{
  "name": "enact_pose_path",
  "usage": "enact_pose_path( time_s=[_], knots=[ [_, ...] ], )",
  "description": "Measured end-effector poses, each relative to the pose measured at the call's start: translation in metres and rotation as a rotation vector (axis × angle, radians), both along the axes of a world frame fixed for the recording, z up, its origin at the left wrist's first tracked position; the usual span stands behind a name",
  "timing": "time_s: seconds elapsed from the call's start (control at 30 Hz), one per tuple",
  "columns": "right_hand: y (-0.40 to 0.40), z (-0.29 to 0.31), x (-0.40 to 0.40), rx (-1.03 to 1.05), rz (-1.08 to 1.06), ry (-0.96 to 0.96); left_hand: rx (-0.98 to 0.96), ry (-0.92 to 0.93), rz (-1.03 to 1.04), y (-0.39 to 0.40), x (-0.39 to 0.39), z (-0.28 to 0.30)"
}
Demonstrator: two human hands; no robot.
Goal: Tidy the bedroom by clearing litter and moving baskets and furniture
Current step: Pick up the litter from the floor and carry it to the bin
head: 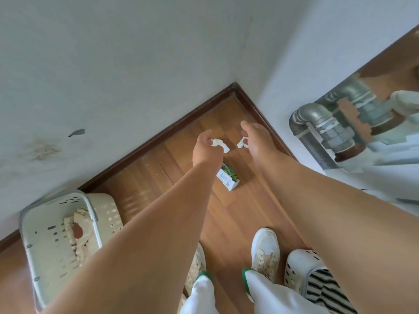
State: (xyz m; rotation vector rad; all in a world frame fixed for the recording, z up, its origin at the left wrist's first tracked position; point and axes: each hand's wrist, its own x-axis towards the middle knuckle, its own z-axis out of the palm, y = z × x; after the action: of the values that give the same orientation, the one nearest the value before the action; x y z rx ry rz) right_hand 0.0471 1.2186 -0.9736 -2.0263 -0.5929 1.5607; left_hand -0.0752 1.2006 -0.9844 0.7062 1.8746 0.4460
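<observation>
Two hands reach down toward the corner of the room, and each one holds a small piece of white litter. The left hand (204,146) pinches a crumpled white paper (219,145) between thumb and fingers, so the paper hangs out to the side of the fist. The right hand (255,138) pinches a smaller white scrap (241,142) in the same way. Both arms are stretched forward together, probably because the person wants to collect several pieces in one bending.

On the wooden floor (238,211), just below the hands, a small carton (227,177) with a green print lies on its side. It is not touched by any hand, and it seems to be the next litter to take. Because both hands are already occupied, one scrap may have to move into the other hand first.

At the left, a pale laundry basket (52,227) stands against the wall with some patterned cloth inside. At the lower right, a second white basket (299,264) holds striped cloth, close beside the person's shoe (265,250). Both baskets appear not yet moved. A metal pipe (317,123) runs along the right wall.
</observation>
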Motion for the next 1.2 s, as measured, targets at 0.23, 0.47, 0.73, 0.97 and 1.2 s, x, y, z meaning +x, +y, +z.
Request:
enact_pose_path(
  time_s=[0.23,0.47,0.73,0.97,1.2],
  knots=[
    [0.009,-0.046,0.005,0.043,0.136,-0.075,-0.019,0.002,-0.190,0.015,-0.001,-0.052],
    [0.014,-0.102,0.021,0.037,0.188,-0.095,-0.162,0.231,-0.746,0.006,0.010,-0.097],
    [0.022,-0.171,0.029,-0.030,0.296,-0.126,-0.151,0.370,-1.021,0.014,0.030,-0.155],
    [0.034,-0.218,0.040,-0.010,0.420,-0.281,-0.161,0.511,-1.196,0.028,0.037,-0.197],
    [0.040,-0.261,0.044,0.013,0.638,-0.454,-0.231,0.606,-1.336,0.033,0.042,-0.236]
  ],
)
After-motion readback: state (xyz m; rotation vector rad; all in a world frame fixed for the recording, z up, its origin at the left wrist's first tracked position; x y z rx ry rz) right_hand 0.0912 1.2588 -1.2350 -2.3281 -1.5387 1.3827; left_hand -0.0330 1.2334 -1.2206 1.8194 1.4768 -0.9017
